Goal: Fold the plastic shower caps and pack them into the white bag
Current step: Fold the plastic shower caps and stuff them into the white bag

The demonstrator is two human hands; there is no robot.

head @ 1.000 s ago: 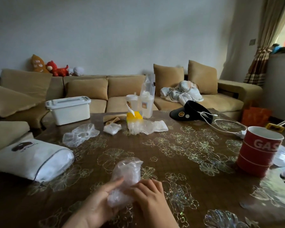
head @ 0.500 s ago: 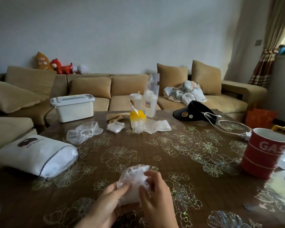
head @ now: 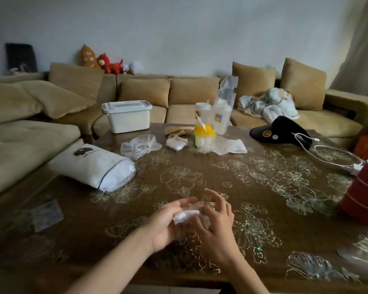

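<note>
Low in the centre of the frame, both hands meet over the brown flower-patterned table (head: 263, 187) around a clear plastic shower cap (head: 186, 214), now a small flattened wad. The left hand (head: 164, 227) cradles it from beneath, fingers curled under and thumb laid along its top edge. The right hand (head: 218, 228) rests against the wad's right end with its fingers fanned loosely and the upper ones lifted clear; no firm pinch shows there.

The white fabric bag (head: 89, 164) lies up and to the left of the hands, well apart from them. Its long axis runs from upper left to lower right, and the grey-trimmed end points toward the hands. I cannot tell whether that end is open. The left hand is nearer to it and already has the cap, so it looks better placed for the carry across.

Another crumpled clear shower cap (head: 139, 145) waits unfolded beyond the bag, toward the frame's upper middle.
</note>
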